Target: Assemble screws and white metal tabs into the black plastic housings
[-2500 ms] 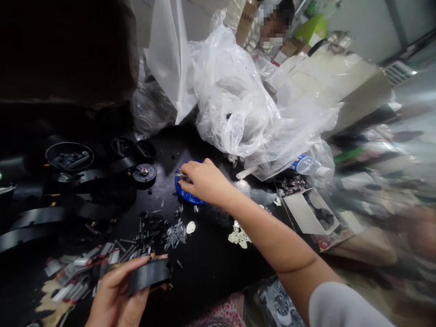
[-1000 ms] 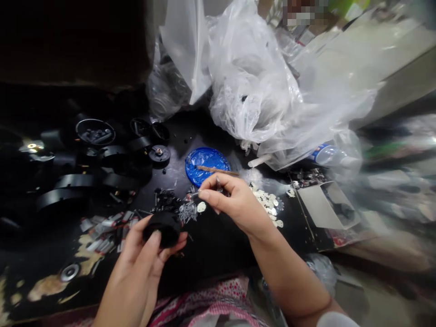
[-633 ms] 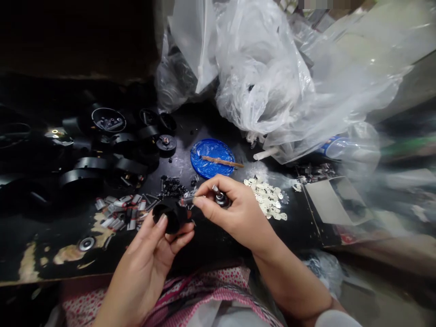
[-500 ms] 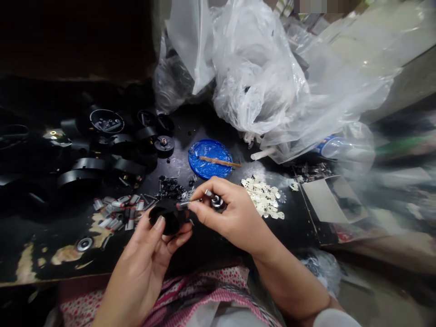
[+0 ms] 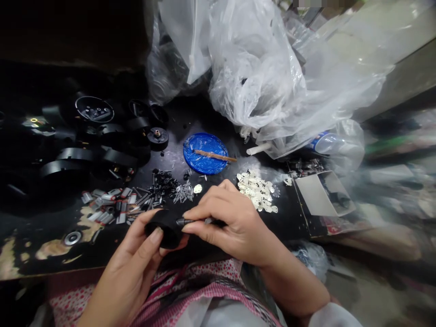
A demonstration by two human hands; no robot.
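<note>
left hand (image 5: 134, 259) grips black round housing (image 5: 165, 226), thumb at rim; right hand (image 5: 228, 222) pinches skinny spring (image 5: 188, 221), long axis sideways, tip pointing left at housing wall; can't tell if touching tbh

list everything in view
Round housing: one, black, in left hand
Ribbed part: one, dark, in right hand
Dish: one, blue, centre
Stick: one, brown, across dish
Plates: many, cream, centre right
Slivers: many, grey, before dish
Small parts: many, black, beside slivers
Cylinders: many, grey, red-ended, front left
Round cases: several, black, left
Ring: one, silver, front left
Box: one, white, right
Bottle: one, clear and blue, right
Bags: several, clear, back
Table: one, black, beneath
Far right: too blurred
Clothing: uncounted, pink, lap
Left hand: one, bare, front
Right hand: one, bare, front
</note>
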